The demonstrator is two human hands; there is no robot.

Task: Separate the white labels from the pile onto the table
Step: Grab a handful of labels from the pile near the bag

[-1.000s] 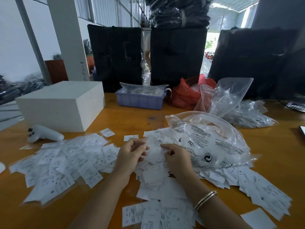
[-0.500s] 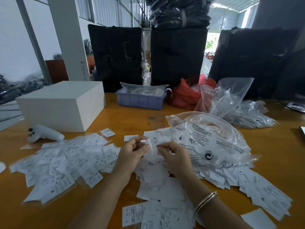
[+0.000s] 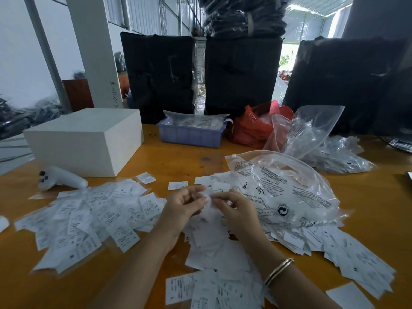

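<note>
A pile of white printed labels point(image 3: 214, 246) lies in the middle of the orange wooden table point(image 3: 178, 157), running under a clear printed plastic bag point(image 3: 287, 186) and off to the right. A second spread of labels point(image 3: 89, 217) covers the table on the left. My left hand point(image 3: 182, 208) and my right hand point(image 3: 234, 208) meet just above the middle pile. Between their fingertips they pinch one small white label point(image 3: 208, 196), which looks blurred.
A white box point(image 3: 84, 139) stands at the back left with a white controller point(image 3: 62, 178) in front of it. A blue tray point(image 3: 191, 134), a red bag point(image 3: 252, 128) and more clear bags point(image 3: 312, 134) sit at the back. Black bags rise behind the table.
Both hands have risen a little off the middle pile and drawn together. They now hold a label up between their fingertips.
</note>
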